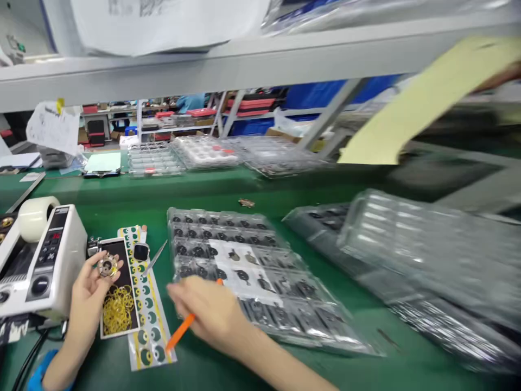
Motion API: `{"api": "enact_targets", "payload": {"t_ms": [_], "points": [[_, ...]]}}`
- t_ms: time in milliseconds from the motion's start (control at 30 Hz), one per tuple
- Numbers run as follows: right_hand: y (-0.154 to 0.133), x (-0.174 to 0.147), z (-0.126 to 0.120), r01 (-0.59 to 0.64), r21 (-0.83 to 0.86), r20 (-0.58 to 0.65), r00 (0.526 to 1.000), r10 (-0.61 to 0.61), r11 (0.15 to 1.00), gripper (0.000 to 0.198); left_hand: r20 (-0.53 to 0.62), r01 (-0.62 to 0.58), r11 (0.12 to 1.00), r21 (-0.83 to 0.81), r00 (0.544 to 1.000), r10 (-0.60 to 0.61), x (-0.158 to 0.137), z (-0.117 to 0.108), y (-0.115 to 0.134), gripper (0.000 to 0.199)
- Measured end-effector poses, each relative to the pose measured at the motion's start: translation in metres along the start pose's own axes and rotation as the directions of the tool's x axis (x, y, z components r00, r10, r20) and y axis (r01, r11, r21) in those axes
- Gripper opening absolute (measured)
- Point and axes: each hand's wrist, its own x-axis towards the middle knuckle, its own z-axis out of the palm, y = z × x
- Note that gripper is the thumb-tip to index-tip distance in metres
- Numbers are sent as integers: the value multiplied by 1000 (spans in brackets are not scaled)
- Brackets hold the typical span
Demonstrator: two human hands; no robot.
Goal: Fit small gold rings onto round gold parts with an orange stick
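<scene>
My left hand [86, 296] is raised beside the white machine. Its fingers pinch a small round metal part [108, 265] with a dark centre. Behind that part lies a shallow white-rimmed box [137, 321] with several yellow rings [118, 309] in its near half. Closed around a slim orange tool [181, 331], my right hand [215, 309] is blurred over the left edge of a clear plastic tray [185, 217]. Dark round parts sit in the tray's pockets. Between my hands are a strip of printed stickers [157, 338], a square watch-like piece [141, 251] and metal tweezers [156, 257].
A white machine [57, 260] with a tape roll [36, 218] stands at left. Stacked clear trays [431, 255] are on the right. A grey shelf beam [244, 68] crosses overhead, with yellow paper [427, 108] hanging near another person's hand. More trays [203, 152] line the back.
</scene>
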Motion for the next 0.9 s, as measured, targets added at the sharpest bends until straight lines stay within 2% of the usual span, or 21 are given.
{"api": "enact_targets", "payload": {"t_ms": [100,200,300,367,467,533,667,767,833,900], "points": [[54,-19,-36,-210,-180,23,976,218,961,18,-10,2,1000,-14,1000,-2,0,-2,2,56],[101,-45,-84,-359,-296,46,920,389,885,20,-3,39,998,-38,999,-40,0,-4,3,56],[129,-72,-127,-419,-381,167,845,507,824,21,-11,107,994,-28,994,-108,2,-5,4,60],[136,-88,-144,-410,-402,285,794,537,819,22,-19,147,989,-9,989,-148,3,-6,4,62],[137,-111,-146,-369,-392,409,751,519,843,24,-16,166,986,15,986,-166,5,-6,3,60],[136,-124,-139,-339,-368,437,758,483,866,27,-5,166,986,18,986,-166,6,-5,2,59],[138,-139,-130,-260,-293,394,844,364,920,29,84,197,980,-26,977,-194,4,0,0,53],[142,-135,-130,-196,-236,309,914,264,952,36,172,232,970,-71,961,-217,1,2,-1,45],[137,-119,-124,-250,-260,257,913,316,933,30,229,247,964,-97,948,-220,0,3,-2,42],[118,-92,-109,-374,-239,236,873,427,896,16,282,257,960,-107,934,-219,-2,3,-4,41]]}}
